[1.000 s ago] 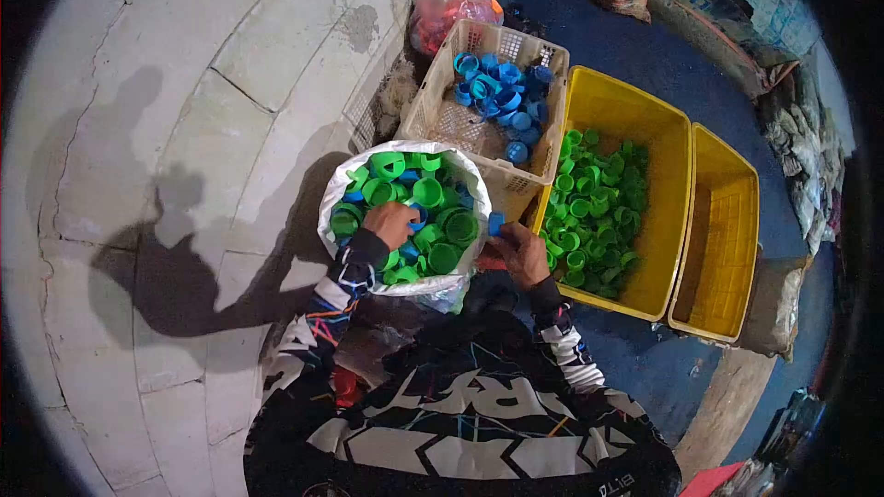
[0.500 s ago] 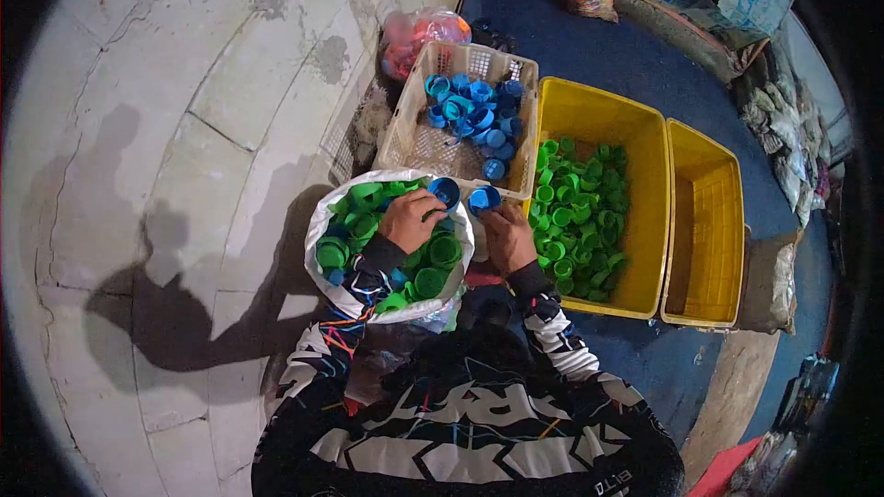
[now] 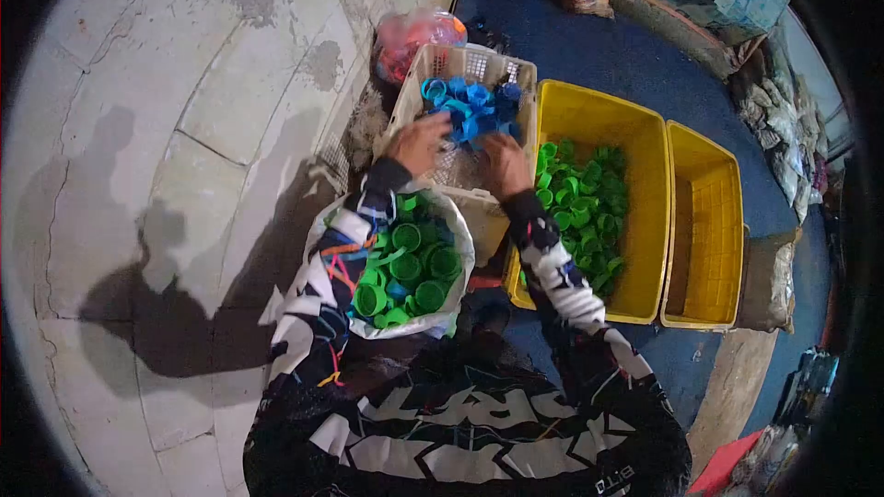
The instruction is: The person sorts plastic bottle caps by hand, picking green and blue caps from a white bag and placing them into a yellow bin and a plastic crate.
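Note:
Both hands reach over the near part of a white crate (image 3: 401, 101) holding several blue caps (image 3: 476, 95). At the crate's left side is my left hand (image 3: 421, 143), its fingers smeared by motion beside the blue pieces. My right hand (image 3: 505, 164) is over the crate's near right corner, also blurred, with its fingertips close to the caps. Whether either hand holds a cap cannot be made out. Below them, a white sack (image 3: 466, 262) is full of green caps (image 3: 405, 267), with a little blue among them.
A yellow bin (image 3: 647, 221) with green caps stands right of the crate, and a second yellow bin (image 3: 704, 221) stands beside it. Behind the crate lies a bag of red and pink pieces (image 3: 414, 41). A pale block wall (image 3: 212, 110) runs along the left.
Both hands have moved forward from above the sack to the crate. The blue caps held in them are no longer distinct from those in the crate.

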Tool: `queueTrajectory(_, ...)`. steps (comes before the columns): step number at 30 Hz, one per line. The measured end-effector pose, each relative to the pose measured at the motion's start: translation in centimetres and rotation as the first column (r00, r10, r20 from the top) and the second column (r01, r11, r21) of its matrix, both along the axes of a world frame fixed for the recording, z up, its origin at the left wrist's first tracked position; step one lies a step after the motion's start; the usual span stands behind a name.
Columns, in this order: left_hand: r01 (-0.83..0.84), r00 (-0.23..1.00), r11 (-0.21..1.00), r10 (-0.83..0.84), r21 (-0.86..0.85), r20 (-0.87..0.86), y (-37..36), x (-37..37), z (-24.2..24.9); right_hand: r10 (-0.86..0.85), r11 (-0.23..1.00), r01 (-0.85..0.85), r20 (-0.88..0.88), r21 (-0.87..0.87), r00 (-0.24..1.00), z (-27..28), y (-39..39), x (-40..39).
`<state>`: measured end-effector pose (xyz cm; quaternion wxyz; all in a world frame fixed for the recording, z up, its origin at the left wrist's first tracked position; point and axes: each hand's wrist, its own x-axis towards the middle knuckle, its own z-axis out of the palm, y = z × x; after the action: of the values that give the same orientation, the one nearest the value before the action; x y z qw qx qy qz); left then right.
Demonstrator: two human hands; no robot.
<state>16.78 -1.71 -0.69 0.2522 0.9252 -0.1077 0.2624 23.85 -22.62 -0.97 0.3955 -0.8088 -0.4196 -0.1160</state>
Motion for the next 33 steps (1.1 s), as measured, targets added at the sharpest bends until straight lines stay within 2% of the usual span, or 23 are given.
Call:
queueTrajectory(2,-0.012,1.0,1.0,0.012,0.008,-0.013,2.1,0.9,0.6,-0.007,1.0,0.009,-0.065,0.029,0.998,-1.0,1.0,1.0)
queueTrajectory(5,-0.178,0.969,0.98,0.159,-0.089,-0.192,4.3,-0.8,-0.6,-0.045,0.999,0.041,-0.143,-0.031,0.989,-1.8,1.4,1.3)
queueTrajectory(7,-0.205,0.893,0.978,0.167,-0.046,-0.418,5.4,-3.3,-0.6,-0.048,0.995,0.029,-0.203,-0.095,0.978,-1.8,0.6,-0.3)
queueTrajectory(8,-0.191,0.85,0.981,0.145,-0.039,-0.506,5.6,-4.7,-0.7,-0.078,0.977,0.023,-0.257,-0.211,0.963,-1.6,0.8,-1.4)
queueTrajectory(9,-0.174,0.801,0.984,0.122,-0.033,-0.587,5.7,-6.0,-0.7,-0.057,0.986,0.011,-0.277,-0.165,0.959,-2.9,1.1,-2.2)
queueTrajectory(11,-0.188,0.821,0.982,0.16,0.005,-0.548,5.6,-8.3,-1.3,-0.015,0.997,-0.008,-0.312,-0.074,0.95,-6.6,2.0,-3.8)
queueTrajectory(14,-0.206,0.879,0.978,0.192,0.015,-0.437,5.8,-10.2,-3.5,-0.084,0.996,0.077,-0.243,-0.037,0.966,-7.9,4.1,-7.0)
queueTrajectory(17,-0.204,0.908,0.974,0.226,0.098,-0.352,5.8,-10.5,-4.2,-0.254,0.941,0.189,-0.215,-0.281,0.943,-7.1,5.6,-8.9)
queueTrajectory(18,-0.2,0.917,0.968,0.24,0.154,-0.318,5.9,-10.3,-4.7,-0.247,0.887,0.023,-0.432,-0.461,0.867,-8.1,6.2,-8.6)
queueTrajectory(19,-0.197,0.926,0.958,0.252,0.208,-0.281,5.9,-10.1,-5.1,-0.265,0.899,0.079,-0.391,-0.431,0.882,-8.9,6.4,-8.9)
queueTrajectory(21,-0.313,0.884,0.941,0.337,0.127,-0.323,5.9,-9.8,-5.7,-0.3,0.917,0.185,-0.304,-0.355,0.904,-10.0,6.7,-9.4)
queueTrajectory(22,-0.369,0.859,0.925,0.375,0.088,-0.348,5.9,-9.7,-5.9,-0.272,0.921,0.137,-0.352,-0.364,0.896,-10.2,7.0,-9.2)
queueTrajectory(24,-0.345,0.808,0.933,0.351,0.103,-0.473,6.8,-8.9,-6.0,-0.222,0.925,0.041,-0.448,-0.378,0.866,-10.7,7.5,-8.7)
queueTrajectory(25,-0.334,0.777,0.936,0.339,0.11,-0.53,7.6,-8.3,-6.2,-0.166,0.942,0.009,-0.442,-0.336,0.882,-11.9,7.9,-7.9)
queueTrajectory(27,-0.216,0.719,0.975,0.193,0.05,-0.668,9.4,-7.3,-7.1,-0.054,0.966,-0.061,-0.423,-0.253,0.905,-14.3,8.4,-5.7)
queueTrajectory(28,-0.158,0.676,0.987,0.119,0.015,-0.727,9.7,-7.0,-6.9,-0.087,0.911,-0.203,-0.65,-0.358,0.755,-12.6,7.9,-4.8)
queueTrajectory(30,-0.191,0.475,0.975,-0.013,-0.117,-0.88,10.4,-6.7,-6.0,0.227,0.887,-0.449,-0.752,-0.102,0.619,-17.3,7.4,-2.4)
queueTrajectory(31,-0.219,0.362,0.96,-0.087,-0.175,-0.928,10.5,-6.7,-5.1,0.27,0.867,-0.493,-0.768,-0.068,0.581,-20.4,7.7,-1.7)
queueTrajectory(33,-0.069,0.401,0.906,-0.357,-0.417,-0.843,11.3,-6.6,-6.3,0.349,0.819,-0.574,-0.797,0.003,0.493,-26.2,8.4,-0.4)
